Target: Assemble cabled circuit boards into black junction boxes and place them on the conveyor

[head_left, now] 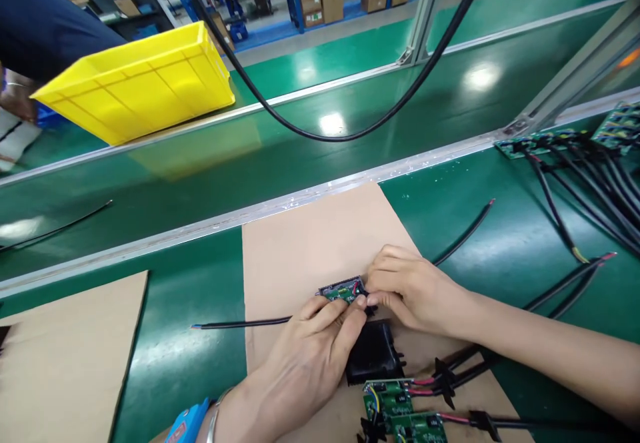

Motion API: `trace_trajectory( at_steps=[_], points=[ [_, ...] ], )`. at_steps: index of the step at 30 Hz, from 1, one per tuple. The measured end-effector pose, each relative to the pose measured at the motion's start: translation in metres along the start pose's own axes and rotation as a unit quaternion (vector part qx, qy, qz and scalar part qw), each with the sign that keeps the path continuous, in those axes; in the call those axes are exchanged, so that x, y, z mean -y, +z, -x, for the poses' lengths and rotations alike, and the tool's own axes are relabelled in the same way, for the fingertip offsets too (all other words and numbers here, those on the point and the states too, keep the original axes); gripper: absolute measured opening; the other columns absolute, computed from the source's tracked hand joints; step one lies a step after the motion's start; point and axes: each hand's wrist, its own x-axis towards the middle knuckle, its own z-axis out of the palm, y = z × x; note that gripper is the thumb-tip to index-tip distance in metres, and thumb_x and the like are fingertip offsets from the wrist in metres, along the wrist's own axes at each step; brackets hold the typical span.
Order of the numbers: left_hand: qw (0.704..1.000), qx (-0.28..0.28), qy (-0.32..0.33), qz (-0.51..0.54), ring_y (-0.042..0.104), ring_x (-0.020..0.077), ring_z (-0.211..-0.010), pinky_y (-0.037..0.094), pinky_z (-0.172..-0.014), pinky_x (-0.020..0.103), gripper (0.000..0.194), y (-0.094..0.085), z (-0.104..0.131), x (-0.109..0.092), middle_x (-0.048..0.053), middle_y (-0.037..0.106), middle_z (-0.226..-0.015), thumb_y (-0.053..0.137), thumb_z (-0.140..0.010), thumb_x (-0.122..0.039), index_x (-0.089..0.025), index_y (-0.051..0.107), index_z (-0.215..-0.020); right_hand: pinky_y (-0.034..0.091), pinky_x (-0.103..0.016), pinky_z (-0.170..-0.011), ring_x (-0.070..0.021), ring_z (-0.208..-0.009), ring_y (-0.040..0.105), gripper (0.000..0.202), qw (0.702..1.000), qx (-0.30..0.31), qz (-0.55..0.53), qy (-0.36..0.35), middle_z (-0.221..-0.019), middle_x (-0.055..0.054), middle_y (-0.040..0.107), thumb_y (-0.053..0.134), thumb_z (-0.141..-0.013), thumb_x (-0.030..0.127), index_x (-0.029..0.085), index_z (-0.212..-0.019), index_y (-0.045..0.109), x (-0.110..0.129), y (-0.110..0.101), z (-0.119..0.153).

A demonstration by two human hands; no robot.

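Observation:
On the cardboard sheet (pixel 300 243) lies a small open black housing (pixel 361 279) with a green circuit board (pixel 343 293) inside. My left hand (pixel 320 343) holds the housing from the near side, thumb and fingers closed against it. At the housing's right end my right hand (pixel 413 290) is closed in a pinch, where a black cable seems to enter; the fingertips partly hide the spot. That black cable (pixel 465 235) comes out behind my right hand. Another black cable (pixel 240 325) runs out to the left. A black plastic cover (pixel 375 353) lies just below the housing.
Two circuit boards (pixel 387 396) with attached black cables lie at the near edge. More wired boards (pixel 545 142) are grouped at the right. A yellow bin (pixel 145 83) stands across the green belt (pixel 200 176). A black cable loop (pixel 335 138) hangs in front. Another cardboard piece (pixel 70 350) lies left.

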Motion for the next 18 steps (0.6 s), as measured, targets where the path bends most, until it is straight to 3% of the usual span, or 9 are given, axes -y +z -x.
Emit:
trace_trajectory(
  at_steps=[3, 6, 10, 13, 18],
  points=[
    [0.996, 0.004, -0.028, 0.082, 0.053, 0.0244, -0.109, 0.046, -0.096, 0.04, 0.058, -0.002, 0.001, 0.003, 0.014, 0.061, -0.118, 0.038, -0.08, 0.001, -0.006, 0.041, -0.138, 0.041, -0.034, -0.078, -0.018, -0.082, 0.052, 0.015, 1.0, 0.007, -0.016, -0.004, -0.08, -0.004, 0.064, 0.056, -0.094, 0.021, 0.017, -0.082, 0.063, -0.006, 0.0, -0.001],
    [0.983, -0.057, -0.048, 0.167, 0.048, 0.0231, -0.117, 0.044, -0.1, 0.038, 0.057, -0.005, 0.007, 0.012, 0.013, 0.057, -0.125, 0.042, -0.081, -0.003, -0.008, 0.04, -0.138, 0.042, -0.035, -0.081, -0.0184, -0.085, 0.053, 0.008, 1.0, 0.008, -0.019, -0.007, -0.085, -0.005, 0.065, 0.057, -0.093, 0.019, 0.017, -0.09, 0.064, -0.008, -0.003, 0.002],
    [0.978, -0.124, -0.075, 0.149, 0.049, 0.0242, -0.112, 0.04, -0.098, 0.045, 0.042, -0.012, 0.012, 0.019, 0.008, 0.061, -0.117, 0.048, -0.088, -0.012, -0.016, 0.049, -0.129, 0.042, -0.037, -0.083, -0.0195, -0.089, 0.053, 0.014, 1.0, 0.014, 0.0, -0.008, -0.091, -0.006, 0.066, 0.054, -0.091, 0.014, 0.017, -0.098, 0.065, -0.006, -0.008, 0.006],
    [0.989, -0.087, -0.073, 0.095, 0.051, 0.0254, -0.102, 0.041, -0.086, 0.045, 0.028, -0.013, 0.012, 0.015, 0.007, 0.063, -0.11, 0.051, -0.091, -0.02, -0.019, 0.059, -0.118, 0.043, -0.038, -0.083, -0.0197, -0.09, 0.053, 0.017, 1.0, 0.007, 0.007, -0.006, -0.092, -0.006, 0.066, 0.051, -0.092, 0.014, 0.017, -0.1, 0.066, -0.007, -0.008, 0.008],
    [0.997, -0.018, -0.057, 0.049, 0.053, 0.0243, -0.097, 0.043, -0.081, 0.042, 0.025, -0.011, 0.007, 0.008, 0.007, 0.064, -0.103, 0.045, -0.096, -0.021, -0.016, 0.062, -0.114, 0.044, -0.038, -0.083, -0.0201, -0.09, 0.055, 0.016, 1.0, 0.004, 0.014, -0.005, -0.093, -0.006, 0.066, 0.052, -0.091, 0.016, 0.018, -0.098, 0.066, -0.009, -0.003, 0.009]
  ],
)
